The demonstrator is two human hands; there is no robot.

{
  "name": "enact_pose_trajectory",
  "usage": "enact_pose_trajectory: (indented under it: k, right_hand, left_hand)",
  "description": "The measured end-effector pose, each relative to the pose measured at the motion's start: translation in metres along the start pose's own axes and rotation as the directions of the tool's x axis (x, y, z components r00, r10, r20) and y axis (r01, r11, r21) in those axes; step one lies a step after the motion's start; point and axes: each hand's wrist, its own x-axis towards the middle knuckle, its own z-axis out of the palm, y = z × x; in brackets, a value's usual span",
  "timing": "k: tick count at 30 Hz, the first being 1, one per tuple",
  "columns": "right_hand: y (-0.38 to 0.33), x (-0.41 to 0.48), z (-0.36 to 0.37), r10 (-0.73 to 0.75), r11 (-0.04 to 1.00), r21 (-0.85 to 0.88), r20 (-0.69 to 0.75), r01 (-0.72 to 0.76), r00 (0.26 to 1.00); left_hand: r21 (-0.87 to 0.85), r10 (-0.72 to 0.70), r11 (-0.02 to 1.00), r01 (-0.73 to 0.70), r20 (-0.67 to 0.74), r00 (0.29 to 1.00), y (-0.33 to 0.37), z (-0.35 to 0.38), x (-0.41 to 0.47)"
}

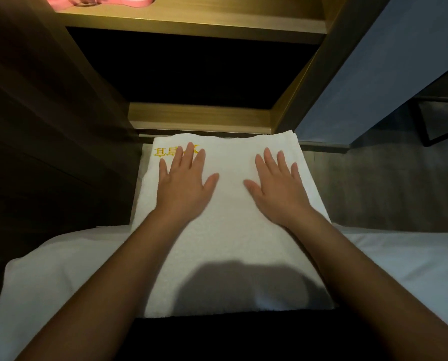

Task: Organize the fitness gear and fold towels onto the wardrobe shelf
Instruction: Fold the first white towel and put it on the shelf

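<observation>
entry: towel fold, pressing step.

towel (230, 230): white, already doubled into a long rectangle. it lies on the white bed (61, 269) right in front of me, long axis pointing at the wardrobe. its far edge comes close to the wardrobe's bottom rail (199, 117). yellow embroidery (165, 152) sits face-up at the far left corner. i cannot tell whether the far end is fully supported from below.

hands: left hand (184, 183) and right hand (277, 186) both lie flat on the far half, palms down, fingers straight and spread. nothing is pinched or gripped. the left fingertips overlap the embroidery. my reading is that the flat, spread placement is there to smooth the layers and drive air out so the next fold comes out square. the hands are set apart, one on each side of the midline, which would keep the cloth from skewing.

surroundings: wardrobe shelf (191, 24) is above and ahead, lit, with pink gear (100, 1) on its left end, mostly cut off by the frame. the compartment below it is dark and i cannot see inside. a blue-grey door panel (374, 74) stands at right, grey floor (374, 191) beneath it.

judgement: the fold is partway done, and at this length the towel likely needs another fold to sit neatly on the shelf. the thick pile should hold a crease poorly, hence the pressing.
</observation>
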Motion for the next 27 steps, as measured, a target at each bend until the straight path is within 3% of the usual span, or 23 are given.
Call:
enact_pose_trajectory:
  k: [5,7,9,11,13,19,22,27]
  right_hand:
    - [0.011,-0.021,0.003,0.065,0.998,-0.031,0.108,-0.062,0.992]
    - [0.017,-0.023,-0.001,0.144,0.985,0.077,0.102,-0.152,0.984]
    - [0.024,-0.02,-0.006,0.3,0.907,0.285,0.078,-0.309,0.951]
    - [0.03,-0.016,-0.01,0.434,0.776,0.474,0.077,-0.416,0.897]
    - [0.032,-0.014,-0.01,0.484,0.73,0.522,0.061,-0.441,0.873]
    - [0.033,-0.016,-0.008,0.517,0.676,0.601,0.026,-0.427,0.856]
    - [0.03,-0.021,-0.003,0.453,0.736,0.559,0.015,-0.383,0.892]
    - [0.028,-0.017,-0.006,0.412,0.855,0.335,0.025,-0.396,0.911]
  left_hand:
    - [0.081,-0.058,0.995,0.051,0.087,0.995,0.0,-0.005,0.002]
    - [0.151,-0.081,0.987,0.06,0.137,0.987,0.01,-0.007,0.008]
    - [0.154,-0.014,0.988,-0.012,0.162,0.987,0.027,-0.012,0.024]
    - [0.066,0.155,0.984,-0.164,0.125,0.98,0.053,-0.013,0.05]
    - [-0.041,0.25,0.968,-0.247,0.102,0.963,0.086,-0.011,0.077]
    - [-0.251,0.176,0.958,-0.141,0.123,0.977,0.136,0.021,0.132]
    - [-0.253,0.133,0.961,-0.113,0.064,0.989,0.14,0.032,0.143]
    - [-0.187,0.07,0.98,-0.062,0.036,0.997,0.143,0.038,0.144]
